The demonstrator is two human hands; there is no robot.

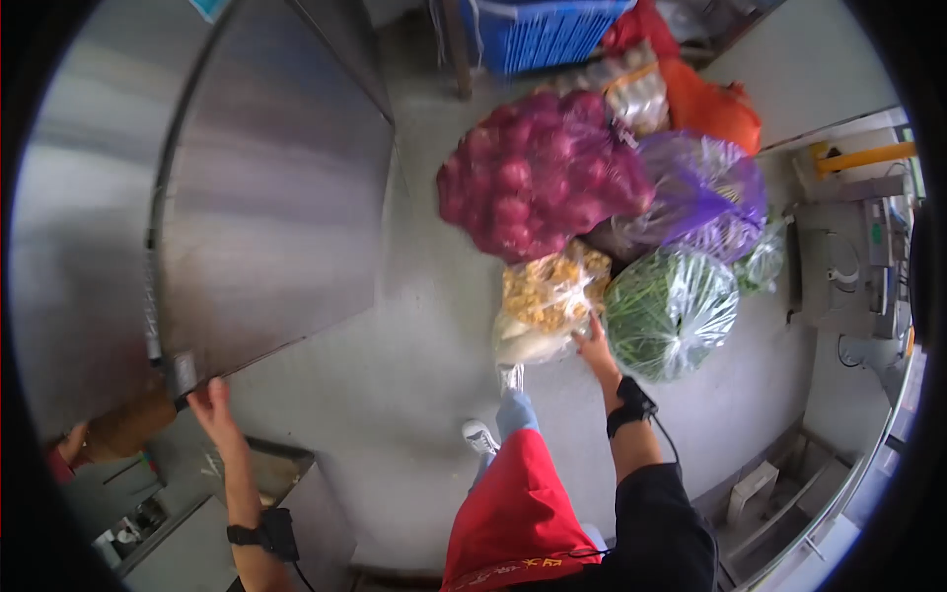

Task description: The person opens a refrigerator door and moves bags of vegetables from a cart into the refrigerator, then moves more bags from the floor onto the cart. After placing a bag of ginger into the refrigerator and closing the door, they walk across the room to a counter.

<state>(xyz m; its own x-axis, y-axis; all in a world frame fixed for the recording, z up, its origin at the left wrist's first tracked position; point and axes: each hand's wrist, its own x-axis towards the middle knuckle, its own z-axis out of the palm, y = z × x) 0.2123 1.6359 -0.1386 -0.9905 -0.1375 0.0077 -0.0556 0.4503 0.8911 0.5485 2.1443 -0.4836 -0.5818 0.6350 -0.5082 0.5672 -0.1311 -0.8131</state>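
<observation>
My left hand (219, 419) is at the lower corner of a stainless steel door (276, 197), fingers stretched out right by its edge. My right hand (595, 350) reaches down to a clear plastic bag of yellowish-brown pieces (552, 296), fingertips at its right side, index finger extended. Something white (533, 340) shows at the bag's lower end. Beside my right hand lies a clear bag of long green vegetables (676, 311). Behind them rest a net sack of red onions (533, 173) and a purple plastic bag (705, 192), its contents unclear.
An orange-red sack (715, 104) and a blue plastic crate (547, 35) stand at the back. Metal equipment (848, 266) lines the right side. At far left, another person's hand (71, 442) shows near a brown object (133, 429). Grey floor (424, 345) surrounds my feet.
</observation>
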